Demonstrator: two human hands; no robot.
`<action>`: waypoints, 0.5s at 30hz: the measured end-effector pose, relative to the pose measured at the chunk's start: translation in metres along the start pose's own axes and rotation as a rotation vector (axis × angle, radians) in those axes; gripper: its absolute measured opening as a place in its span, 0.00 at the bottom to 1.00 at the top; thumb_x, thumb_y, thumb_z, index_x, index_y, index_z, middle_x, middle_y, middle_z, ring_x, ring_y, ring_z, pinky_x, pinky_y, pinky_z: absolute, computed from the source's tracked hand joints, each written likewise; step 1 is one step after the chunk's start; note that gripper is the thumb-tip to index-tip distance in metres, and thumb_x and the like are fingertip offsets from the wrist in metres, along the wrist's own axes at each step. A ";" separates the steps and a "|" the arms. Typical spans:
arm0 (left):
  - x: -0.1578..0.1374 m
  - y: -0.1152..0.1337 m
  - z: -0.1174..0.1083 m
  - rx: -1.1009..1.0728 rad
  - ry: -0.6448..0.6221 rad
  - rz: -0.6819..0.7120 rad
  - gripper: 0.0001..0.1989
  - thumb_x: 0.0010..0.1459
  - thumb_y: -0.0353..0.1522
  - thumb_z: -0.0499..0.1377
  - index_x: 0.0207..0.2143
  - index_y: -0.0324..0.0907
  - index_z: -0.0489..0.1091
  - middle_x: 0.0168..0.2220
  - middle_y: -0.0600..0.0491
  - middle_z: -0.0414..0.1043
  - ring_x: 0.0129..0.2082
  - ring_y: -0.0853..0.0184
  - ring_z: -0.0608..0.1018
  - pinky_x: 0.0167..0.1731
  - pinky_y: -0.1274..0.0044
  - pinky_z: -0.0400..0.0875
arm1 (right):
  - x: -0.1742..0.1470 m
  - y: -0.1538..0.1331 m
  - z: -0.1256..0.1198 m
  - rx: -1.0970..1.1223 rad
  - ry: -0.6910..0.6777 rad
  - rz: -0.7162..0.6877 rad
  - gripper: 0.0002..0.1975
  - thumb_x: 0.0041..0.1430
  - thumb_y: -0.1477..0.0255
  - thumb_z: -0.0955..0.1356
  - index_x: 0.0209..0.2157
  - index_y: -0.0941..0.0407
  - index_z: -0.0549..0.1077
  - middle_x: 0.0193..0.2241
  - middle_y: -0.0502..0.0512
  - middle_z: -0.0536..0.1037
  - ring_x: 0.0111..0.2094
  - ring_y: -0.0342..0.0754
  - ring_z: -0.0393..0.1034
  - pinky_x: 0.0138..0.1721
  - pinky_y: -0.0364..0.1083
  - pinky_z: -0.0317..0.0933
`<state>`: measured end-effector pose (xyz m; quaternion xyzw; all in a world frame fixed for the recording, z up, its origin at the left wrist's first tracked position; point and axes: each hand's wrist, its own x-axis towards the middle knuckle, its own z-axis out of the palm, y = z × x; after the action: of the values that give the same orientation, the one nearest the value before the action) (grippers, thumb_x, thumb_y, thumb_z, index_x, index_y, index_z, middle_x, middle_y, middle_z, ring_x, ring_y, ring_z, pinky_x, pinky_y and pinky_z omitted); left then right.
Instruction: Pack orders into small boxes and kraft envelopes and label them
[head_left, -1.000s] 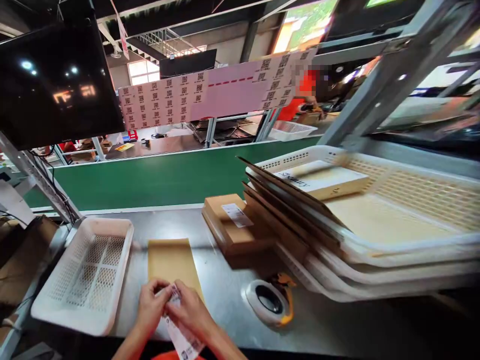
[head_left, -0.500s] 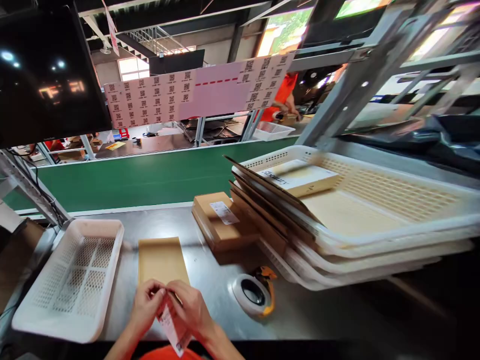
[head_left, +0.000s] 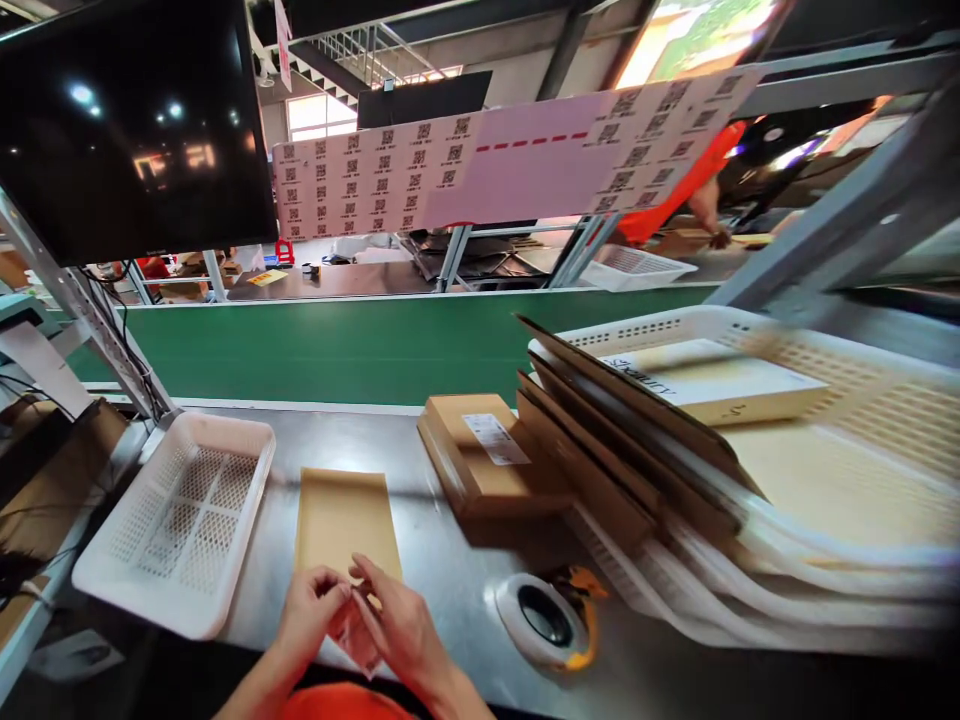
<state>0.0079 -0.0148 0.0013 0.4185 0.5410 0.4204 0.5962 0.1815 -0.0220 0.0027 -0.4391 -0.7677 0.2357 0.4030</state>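
Observation:
My left hand (head_left: 311, 605) is closed, thumb and fingers pinching the top edge of a small red-and-pink packet (head_left: 352, 640). My right hand (head_left: 401, 615) grips the same packet from the other side, its index finger slightly raised. The packet hangs down between both hands near the table's front edge; its print is too blurred to read. Just beyond my fingers a flat tan kraft mailer (head_left: 345, 510) lies on the metal table, its near end partly hidden by my hands. To the right sits a roll of tape (head_left: 517, 612) on a dispenser with orange-yellow parts.
A white mesh basket (head_left: 112, 570) stands at the left. Right of the mailer is a labelled brown carton (head_left: 450, 420), beside flattened cardboard (head_left: 585, 465) and stacked cream trays (head_left: 795, 480). Beyond runs a green belt (head_left: 300, 350); a screen (head_left: 150, 130) hangs above. Another person's orange sleeve (head_left: 697, 185) shows behind.
My view has turned left, so everything sits further right in the picture. My right index finger has lifted, and the packet's lower end shows less. Both hands stay on the packet.

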 end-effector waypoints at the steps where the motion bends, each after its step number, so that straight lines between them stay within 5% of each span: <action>1: -0.001 0.001 -0.001 -0.011 -0.006 -0.007 0.22 0.45 0.49 0.72 0.27 0.38 0.81 0.26 0.49 0.81 0.28 0.64 0.78 0.35 0.73 0.70 | 0.000 -0.001 0.000 0.006 0.012 0.000 0.17 0.71 0.71 0.62 0.58 0.56 0.71 0.43 0.62 0.84 0.36 0.49 0.81 0.38 0.47 0.75; 6: -0.006 0.004 -0.003 -0.029 -0.029 -0.012 0.22 0.45 0.50 0.72 0.28 0.38 0.82 0.28 0.49 0.82 0.30 0.63 0.78 0.37 0.73 0.71 | 0.004 -0.012 -0.004 -0.083 -0.013 -0.104 0.14 0.73 0.74 0.61 0.44 0.54 0.78 0.37 0.58 0.84 0.38 0.49 0.80 0.40 0.45 0.73; 10: -0.006 0.005 -0.003 -0.025 -0.048 -0.034 0.24 0.42 0.51 0.73 0.27 0.38 0.81 0.27 0.50 0.80 0.29 0.64 0.77 0.37 0.72 0.70 | 0.003 -0.016 -0.007 -0.135 0.001 -0.146 0.15 0.73 0.74 0.60 0.43 0.55 0.78 0.34 0.56 0.84 0.34 0.48 0.79 0.36 0.45 0.72; 15: -0.007 0.011 0.001 -0.076 -0.062 -0.162 0.30 0.36 0.55 0.74 0.26 0.37 0.79 0.16 0.58 0.65 0.18 0.73 0.63 0.23 0.77 0.55 | -0.001 -0.016 -0.006 -0.150 -0.013 -0.125 0.15 0.72 0.74 0.61 0.43 0.54 0.79 0.36 0.57 0.85 0.35 0.50 0.80 0.36 0.46 0.72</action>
<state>0.0076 -0.0183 0.0144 0.3631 0.5380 0.3782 0.6600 0.1794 -0.0306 0.0171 -0.4178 -0.8117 0.1549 0.3777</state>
